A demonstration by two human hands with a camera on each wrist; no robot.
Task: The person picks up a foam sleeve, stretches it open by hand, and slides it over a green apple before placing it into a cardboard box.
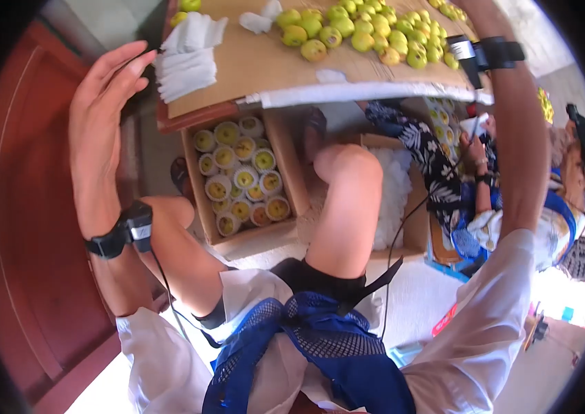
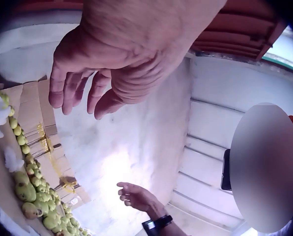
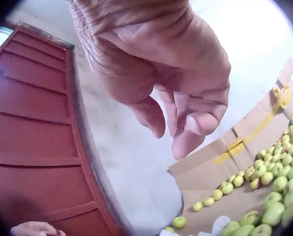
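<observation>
Your left hand, grip spread, is near foam nets; your right hand, grip loosely parted, near apples.

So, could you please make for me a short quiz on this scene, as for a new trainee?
1. Multiple choice: Which colour are the nets around the apples in the open box?
a) blue
b) white
c) red

2. True or false: The left hand holds nothing.

3. Fill in the missing word: The box is lower than the table, while the loose apples lie ____ it.

Key: 1 b; 2 true; 3 on
</observation>
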